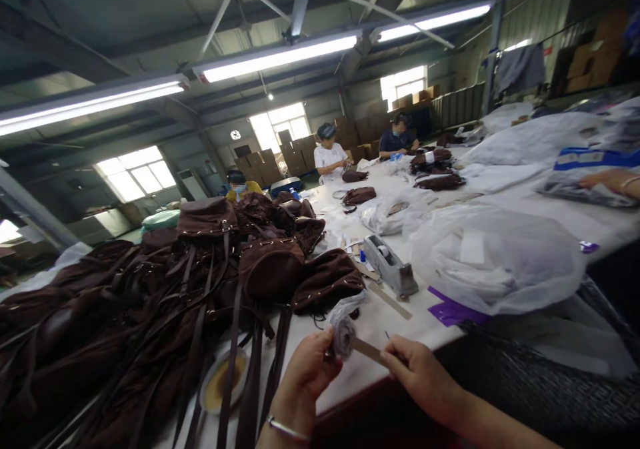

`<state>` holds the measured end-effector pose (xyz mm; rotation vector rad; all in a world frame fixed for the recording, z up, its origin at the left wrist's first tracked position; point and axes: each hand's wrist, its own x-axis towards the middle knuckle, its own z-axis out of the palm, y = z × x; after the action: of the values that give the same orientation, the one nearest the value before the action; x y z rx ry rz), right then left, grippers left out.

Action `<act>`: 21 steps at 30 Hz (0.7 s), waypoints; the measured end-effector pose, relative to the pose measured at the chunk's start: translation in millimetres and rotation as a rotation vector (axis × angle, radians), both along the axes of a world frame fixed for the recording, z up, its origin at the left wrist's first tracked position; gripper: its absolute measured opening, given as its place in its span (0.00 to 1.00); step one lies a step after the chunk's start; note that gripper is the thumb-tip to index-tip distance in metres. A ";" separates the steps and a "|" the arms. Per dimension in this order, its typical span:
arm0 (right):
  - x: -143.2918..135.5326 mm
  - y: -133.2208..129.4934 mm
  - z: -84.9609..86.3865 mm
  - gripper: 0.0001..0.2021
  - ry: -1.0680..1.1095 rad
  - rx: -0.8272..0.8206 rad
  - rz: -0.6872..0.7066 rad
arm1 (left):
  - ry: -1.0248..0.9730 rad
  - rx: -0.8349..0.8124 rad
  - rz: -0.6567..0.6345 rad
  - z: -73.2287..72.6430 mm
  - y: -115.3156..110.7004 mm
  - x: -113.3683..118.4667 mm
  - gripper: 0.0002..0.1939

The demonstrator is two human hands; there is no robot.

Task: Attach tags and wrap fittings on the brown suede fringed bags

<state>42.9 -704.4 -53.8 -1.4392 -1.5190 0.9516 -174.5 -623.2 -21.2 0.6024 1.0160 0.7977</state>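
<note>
My left hand (311,369) is closed around a crumpled, greyish-white roll (344,337) with a loose end sticking up. A flat brownish strip (368,350) reaches from that roll to my right hand (417,372), whose fingers pinch its other end. Something thin and dark pokes up by the right fingertips, too small to name. Just beyond my hands lie dark brown drawstring bags (327,281) with metal eyelets. A grey tape dispenser (389,263) stands on the white table (395,322), beside another flat strip (391,300).
Brown bags and straps (150,302) heap up on the left, around a bowl with yellowish contents (224,379). A large clear plastic bag (500,255) and purple plastic (453,309) lie at right. Another person's hand (607,181) rests on packed goods. Several people sit farther back.
</note>
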 end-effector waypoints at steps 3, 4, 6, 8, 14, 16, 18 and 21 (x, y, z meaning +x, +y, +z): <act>-1.9 1.1 -2.6 0.13 -0.191 0.121 -0.043 | 0.032 -0.107 0.070 7.4 -0.2 7.0 0.09; -2.7 1.9 -5.8 0.12 -0.264 0.182 -0.064 | 0.040 -0.124 0.079 9.5 -1.3 9.8 0.09; -3.9 3.8 -13.1 0.13 -0.410 0.322 -0.108 | 0.045 -0.143 0.080 12.7 -4.2 14.8 0.09; -4.2 5.5 -18.5 0.14 -0.537 0.476 -0.131 | 0.042 -0.155 0.073 14.3 -6.9 18.1 0.09; -0.3 7.5 -10.5 0.16 -0.692 0.788 -0.124 | -0.002 -0.166 0.061 10.3 -10.1 16.5 0.10; 0.6 7.6 -6.7 0.16 -0.699 0.808 -0.100 | -0.016 -0.171 0.057 8.9 -10.0 15.4 0.11; 1.1 7.4 -6.2 0.15 -0.704 0.801 -0.063 | -0.022 -0.189 0.056 8.2 -9.8 14.9 0.12; 1.5 6.1 -8.5 0.15 -0.705 0.800 -0.010 | -0.021 -0.215 0.067 6.8 -9.3 14.4 0.11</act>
<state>44.4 -698.3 -62.3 -1.1955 -2.0477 -0.2532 -160.1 -632.5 -14.4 0.3763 1.0908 0.7405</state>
